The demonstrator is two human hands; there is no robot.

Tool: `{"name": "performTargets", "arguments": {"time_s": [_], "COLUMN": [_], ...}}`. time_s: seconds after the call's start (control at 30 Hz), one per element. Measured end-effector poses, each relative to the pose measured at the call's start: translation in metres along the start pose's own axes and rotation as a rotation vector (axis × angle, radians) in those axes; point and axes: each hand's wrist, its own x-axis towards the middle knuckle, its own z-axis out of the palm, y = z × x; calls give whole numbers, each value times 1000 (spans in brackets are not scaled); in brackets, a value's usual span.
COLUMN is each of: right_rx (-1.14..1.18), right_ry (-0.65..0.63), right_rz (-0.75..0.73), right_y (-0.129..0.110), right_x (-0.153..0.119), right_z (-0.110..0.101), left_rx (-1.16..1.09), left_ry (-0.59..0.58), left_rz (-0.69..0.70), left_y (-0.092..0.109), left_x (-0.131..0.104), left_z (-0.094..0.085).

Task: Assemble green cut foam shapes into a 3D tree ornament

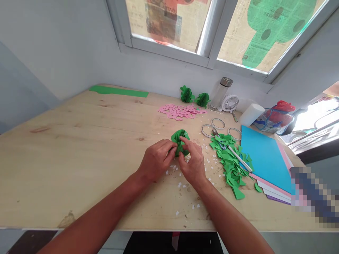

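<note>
A layered green paper cutout (177, 135), its leaves fanned apart, is held just above the table between both hands. My left hand (158, 155) pinches its left side, thumb against the bent fingers. My right hand (193, 160) grips it from the right, with the thumb at the lower edge and a fingertip among the layers. Fingers cover part of the piece. Tiny white paper bits (180, 184) are scattered on the table under and around the hands. Two similar green paper pieces (186, 94) stand fanned out by the wall.
Pink paper cutouts (180, 111) lie beyond my hands. To the right are green scraps (231, 165), pliers (215, 133), a white pen (239, 158), tape rolls (218, 123) and coloured sheets (265, 155). A bottle (220, 93) and small fan (230, 103) stand behind. A green strip (122, 91) lies far left.
</note>
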Motion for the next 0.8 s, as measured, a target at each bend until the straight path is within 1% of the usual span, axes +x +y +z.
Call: {"name": "performTargets", "arguments": {"time_s": [0.23,0.33,0.4,0.5,0.63,0.73,0.8], "right_rx": [1,22,52,126,282,388,420], "right_ry": [2,-9,-13,-14,-10,0,4], "right_rz": [12,32,55,120,241,317,344], "right_y": [-1,-2,-2,-1,1,2,3], "right_x": [1,0,0,1,5,7,8], "right_z": [0,1,1,1,0,0,0], "left_rx": [25,40,16,-84,-268,-425,-521], "left_ry": [12,12,19,26,14,16,17], "left_rz": [28,9,-27,-133,-268,-335,-357], "left_y": [-1,1,3,5,6,6,5], "left_x": [-1,0,0,2,4,5,5], "left_z": [0,0,-1,-3,-6,-6,-6]}}
